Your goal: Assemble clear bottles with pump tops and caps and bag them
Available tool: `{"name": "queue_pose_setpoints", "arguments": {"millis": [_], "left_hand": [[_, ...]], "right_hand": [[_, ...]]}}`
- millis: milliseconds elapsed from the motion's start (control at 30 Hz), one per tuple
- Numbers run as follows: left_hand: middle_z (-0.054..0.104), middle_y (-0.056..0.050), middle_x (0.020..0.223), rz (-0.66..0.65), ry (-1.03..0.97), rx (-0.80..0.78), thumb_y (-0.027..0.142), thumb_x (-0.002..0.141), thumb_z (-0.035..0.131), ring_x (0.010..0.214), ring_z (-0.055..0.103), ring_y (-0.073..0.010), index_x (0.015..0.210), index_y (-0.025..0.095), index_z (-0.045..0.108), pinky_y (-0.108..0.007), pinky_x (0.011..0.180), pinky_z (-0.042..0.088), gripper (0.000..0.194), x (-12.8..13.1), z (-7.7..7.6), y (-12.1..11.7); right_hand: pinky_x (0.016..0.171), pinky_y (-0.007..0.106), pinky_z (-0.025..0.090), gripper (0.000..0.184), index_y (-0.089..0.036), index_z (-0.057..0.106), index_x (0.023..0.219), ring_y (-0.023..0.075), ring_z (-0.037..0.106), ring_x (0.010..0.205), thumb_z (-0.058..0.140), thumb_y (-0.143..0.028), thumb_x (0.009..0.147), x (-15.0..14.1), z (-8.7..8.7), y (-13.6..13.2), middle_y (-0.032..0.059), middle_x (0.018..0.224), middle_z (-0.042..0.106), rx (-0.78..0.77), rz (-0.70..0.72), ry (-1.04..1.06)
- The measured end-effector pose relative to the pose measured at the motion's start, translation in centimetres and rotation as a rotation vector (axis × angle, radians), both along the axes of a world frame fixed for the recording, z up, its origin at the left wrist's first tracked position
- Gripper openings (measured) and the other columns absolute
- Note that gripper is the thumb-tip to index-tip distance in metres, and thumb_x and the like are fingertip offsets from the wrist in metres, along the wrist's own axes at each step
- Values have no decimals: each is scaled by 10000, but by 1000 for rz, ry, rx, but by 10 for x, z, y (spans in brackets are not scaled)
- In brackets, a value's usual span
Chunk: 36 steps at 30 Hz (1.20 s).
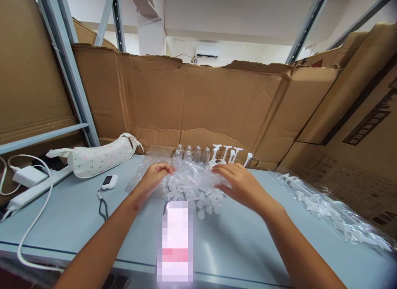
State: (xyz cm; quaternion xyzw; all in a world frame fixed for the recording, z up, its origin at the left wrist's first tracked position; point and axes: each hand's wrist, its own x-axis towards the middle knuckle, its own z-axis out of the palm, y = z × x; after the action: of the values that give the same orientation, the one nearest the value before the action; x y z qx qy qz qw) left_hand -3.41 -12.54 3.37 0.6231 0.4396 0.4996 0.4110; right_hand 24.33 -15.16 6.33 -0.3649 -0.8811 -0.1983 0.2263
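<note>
A clear plastic bag [194, 175] is stretched between my two hands above a heap of small white translucent caps [201, 202]. My left hand [155, 176] pinches the bag's left side with its fingertips. On the other side, my right hand [240, 183] holds the bag between thumb and fingers. Several small clear bottles [197, 154] stand upright just behind the bag. To their right are several white pump heads [227, 152] with T-shaped tops, their lower parts partly hidden by the bag and my right hand.
A lit phone [175, 241], its screen blurred, lies nearest me. At left are a patterned fabric pouch [101, 156], a small white device [109, 181], a power strip [40, 187] and a white cable. Bagged white parts [331, 214] lie at right. Cardboard [201, 102] walls the back.
</note>
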Motion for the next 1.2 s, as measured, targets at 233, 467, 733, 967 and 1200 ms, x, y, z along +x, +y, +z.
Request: {"name": "queue_pose_setpoints", "arguments": {"millis": [233,467,733,967,1200], "left_hand": [[665,-90,1088,-262,-155,-240,307,745,634,675,644,-108,937,170,606,-244,644,490,237,-5,-5,3],[540,-138,1268,-307,54,-181,302,686,712,424,450,5,1194,216,555,-195,430,376,539,4,-13,1],[585,1,782,-297,223,-86,306,643,724,501,419,-50,1060,167,639,-201,485,353,448,16,-29,4],[549,25,691,-204,-77,-105,357,614,744,623,535,-105,822,158,599,-225,586,434,323,37,-50,12],[661,-19,758,-170,-354,-173,355,532,824,711,625,-145,869,144,646,-285,739,482,435,35,-41,14]], "right_hand": [[842,400,437,256,-239,561,1081,234,584,959,604,-236,829,6,9,-3,63,1122,629,5,-1,-30],[846,413,415,250,-247,566,1086,240,577,959,573,-208,839,10,17,-4,58,1110,637,35,20,-46],[894,411,394,237,-243,566,1093,212,590,964,544,-211,859,6,18,-3,53,1092,647,71,93,-55],[1011,453,340,376,-266,525,1214,258,468,1206,569,-211,845,7,12,5,68,1262,563,261,27,59],[1000,522,369,852,-327,168,1443,311,332,1317,668,-410,758,18,-10,23,108,1500,220,101,-44,717]]}}
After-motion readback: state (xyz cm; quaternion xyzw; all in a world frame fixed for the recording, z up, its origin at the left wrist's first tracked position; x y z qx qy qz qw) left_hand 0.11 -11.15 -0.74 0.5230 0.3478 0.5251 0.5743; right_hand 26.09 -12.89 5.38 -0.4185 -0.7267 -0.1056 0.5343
